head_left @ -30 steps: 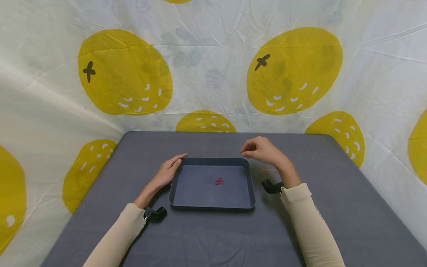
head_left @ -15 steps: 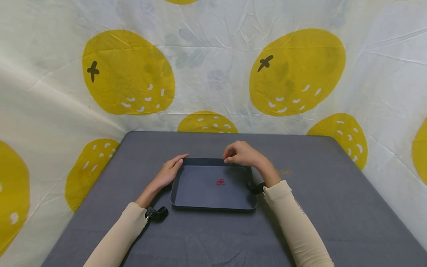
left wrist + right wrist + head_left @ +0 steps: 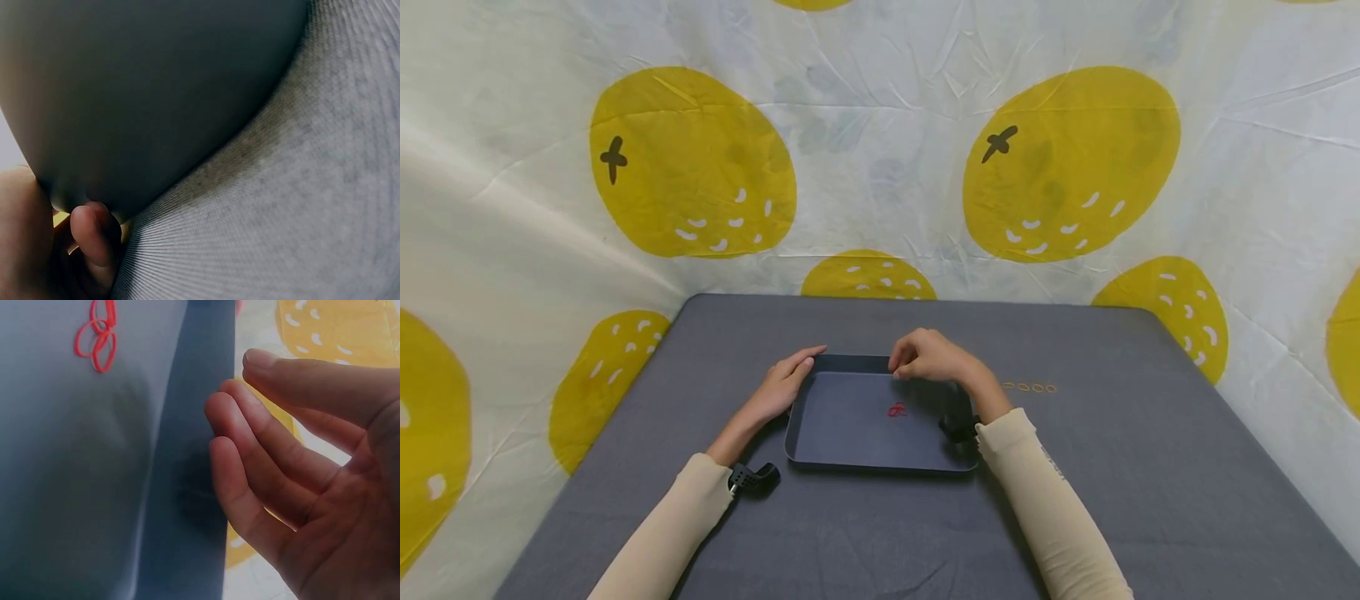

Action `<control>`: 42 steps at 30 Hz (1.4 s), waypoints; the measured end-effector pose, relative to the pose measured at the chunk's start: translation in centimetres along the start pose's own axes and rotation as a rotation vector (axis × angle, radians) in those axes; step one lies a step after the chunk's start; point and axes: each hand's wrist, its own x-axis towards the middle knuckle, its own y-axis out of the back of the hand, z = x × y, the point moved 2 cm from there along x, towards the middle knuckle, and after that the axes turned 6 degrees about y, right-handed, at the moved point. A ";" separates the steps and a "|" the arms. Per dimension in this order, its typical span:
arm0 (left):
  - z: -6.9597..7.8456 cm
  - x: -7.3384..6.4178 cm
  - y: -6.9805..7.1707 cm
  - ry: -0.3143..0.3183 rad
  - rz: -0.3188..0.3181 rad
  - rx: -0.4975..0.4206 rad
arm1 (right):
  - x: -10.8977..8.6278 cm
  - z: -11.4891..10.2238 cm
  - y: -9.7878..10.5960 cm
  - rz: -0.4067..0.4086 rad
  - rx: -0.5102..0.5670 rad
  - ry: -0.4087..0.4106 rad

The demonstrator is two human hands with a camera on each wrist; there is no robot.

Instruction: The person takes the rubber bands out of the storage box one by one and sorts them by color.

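Small red rubber bands (image 3: pixel 897 410) lie in a loose cluster on the floor of a dark grey rectangular tray (image 3: pixel 850 450); their loops overlap in the right wrist view. At the tray's far left corner my left hand (image 3: pixel 780 388) grips the rim, thumb on top. The left wrist view shows curled fingers (image 3: pixel 92 234) against the tray's outer side. Above the far rim, right of its middle, hovers my right hand (image 3: pixel 931 357). Its fingers are loosely bent, and I see nothing between thumb and fingers in the right wrist view. The index fingertip is hidden there.
A row of several yellow rubber bands (image 3: pixel 1037 388) lies on the grey cloth-covered table (image 3: pixel 1112 467), right of the tray, beside the right forearm. A white curtain (image 3: pixel 880 167) printed with yellow fruit hangs behind the table and at its sides.
My right hand has moved left and slightly down, from right of the tray to above its far rim. More of the yellow row shows now. The left hand keeps its place on the tray.
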 end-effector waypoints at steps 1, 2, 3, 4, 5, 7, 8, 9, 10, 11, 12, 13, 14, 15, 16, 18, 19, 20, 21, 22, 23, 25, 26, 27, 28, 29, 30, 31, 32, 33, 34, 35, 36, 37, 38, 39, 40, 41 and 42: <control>0.0 0.0 0.0 -0.003 0.001 0.005 | 0.0 0.1 -0.1 -0.005 0.002 0.000; 0.0 0.0 -0.1 -0.003 0.000 0.006 | 0.0 0.1 -0.2 -0.008 0.003 0.002; 0.1 0.0 -0.1 -0.003 0.000 0.006 | 0.1 0.2 -0.4 -0.008 0.002 0.001; 0.1 0.1 -0.1 -0.006 0.002 0.014 | 0.1 0.3 -0.5 -0.009 0.001 0.001; 0.1 0.1 -0.1 -0.005 0.004 0.015 | 0.1 0.4 -0.5 -0.009 0.001 0.001; 0.2 0.1 -0.2 -0.001 0.006 0.015 | 0.1 0.6 -0.7 -0.012 0.001 -0.004; 0.2 0.1 -0.2 0.000 0.005 0.011 | 0.1 0.7 -0.9 -0.014 0.002 -0.006; 0.2 0.1 -0.2 0.000 0.005 0.011 | 0.1 0.8 -1.0 -0.019 0.003 -0.011; 0.2 0.2 -0.2 -0.001 0.005 0.013 | 0.1 0.9 -1.1 -0.026 0.006 -0.016; 0.2 0.2 -0.2 0.004 0.002 0.004 | 0.0 1.0 -1.2 -0.035 0.014 -0.023; 0.2 0.2 -0.2 0.004 0.002 0.004 | 0.0 1.0 -1.3 -0.043 0.022 -0.027; 0.2 0.2 -0.2 0.004 0.000 0.000 | -0.1 1.0 -1.3 -0.051 0.029 -0.030; 0.1 0.2 -0.2 0.005 -0.002 -0.001 | -0.2 1.1 -1.4 -0.059 0.034 -0.033; 0.1 0.2 -0.1 0.006 -0.002 -0.003 | -0.3 1.1 -1.4 -0.064 0.038 -0.039; 0.1 0.1 -0.1 0.010 -0.005 -0.008 | -0.3 1.1 -1.5 -0.070 0.044 -0.044; 0.1 0.1 -0.1 0.011 -0.004 -0.008 | -0.4 1.2 -1.6 -0.084 0.047 -0.046; 0.1 0.1 -0.1 0.011 -0.003 -0.008 | -0.4 1.3 -1.6 -0.092 0.043 -0.048; 0.1 0.1 -0.1 0.010 0.001 -0.005 | -0.4 1.4 -1.7 -0.101 0.041 -0.052; 0.0 0.1 -0.1 0.009 0.001 -0.002 | -0.5 1.5 -1.8 -0.109 0.043 -0.057; 0.0 0.1 -0.2 0.008 0.004 0.001 | -0.5 1.6 -1.8 -0.117 0.045 -0.059; 0.0 0.1 -0.2 0.008 0.006 0.005 | -0.5 1.7 -1.9 -0.123 0.047 -0.059; 0.0 0.1 -0.2 0.007 0.009 0.008 | -0.6 1.8 -2.0 -0.129 0.050 -0.065; 0.0 0.1 -0.2 0.008 0.009 0.005 | -0.7 1.8 -2.1 -0.129 0.051 -0.067; 0.0 0.1 -0.2 0.008 0.008 0.004 | -0.7 1.8 -2.1 -0.127 0.053 -0.068; 0.0 0.1 -0.2 0.008 0.010 0.004 | -0.7 1.8 -2.1 -0.126 0.054 -0.070; 0.0 0.2 -0.2 0.008 0.011 0.004 | -0.8 1.8 -2.2 -0.125 0.053 -0.071; 0.0 0.2 -0.2 0.008 0.013 0.006 | -0.8 1.8 -2.2 -0.124 0.051 -0.072; 0.0 0.2 -0.1 0.010 0.011 0.002 | -0.8 1.8 -2.2 -0.122 0.049 -0.073; 0.1 0.2 -0.1 0.012 0.006 -0.007 | -0.8 1.9 -2.3 -0.120 0.048 -0.075; 0.1 0.2 -0.1 0.013 0.001 -0.014 | -0.8 1.9 -2.3 -0.118 0.047 -0.076; 0.1 0.1 -0.1 0.018 -0.005 -0.025 | -0.7 1.9 -2.3 -0.116 0.043 -0.077; 0.1 0.1 -0.1 0.021 -0.011 -0.035 | -0.7 1.9 -2.4 -0.113 0.039 -0.078; 0.1 0.1 -0.1 0.025 -0.018 -0.046 | -0.7 2.0 -2.4 -0.111 0.036 -0.078; 0.1 0.1 -0.1 0.030 -0.025 -0.057 | -0.7 2.0 -2.4 -0.109 0.034 -0.083; 0.1 0.1 -0.1 0.033 -0.028 -0.061 | -0.6 2.0 -2.5 -0.107 0.030 -0.086; 0.2 0.1 -0.1 0.037 -0.028 -0.062 | -0.6 2.0 -2.5 -0.106 0.027 -0.089; 0.2 0.1 -0.1 0.040 -0.029 -0.061 | -0.6 2.0 -2.5 -0.104 0.022 -0.092; 0.2 0.1 -0.1 0.042 -0.029 -0.058 | -0.6 2.0 -2.5 -0.104 0.018 -0.095; 0.2 0.1 -0.1 0.043 -0.028 -0.058 | -0.6 2.0 -2.6 -0.104 0.014 -0.098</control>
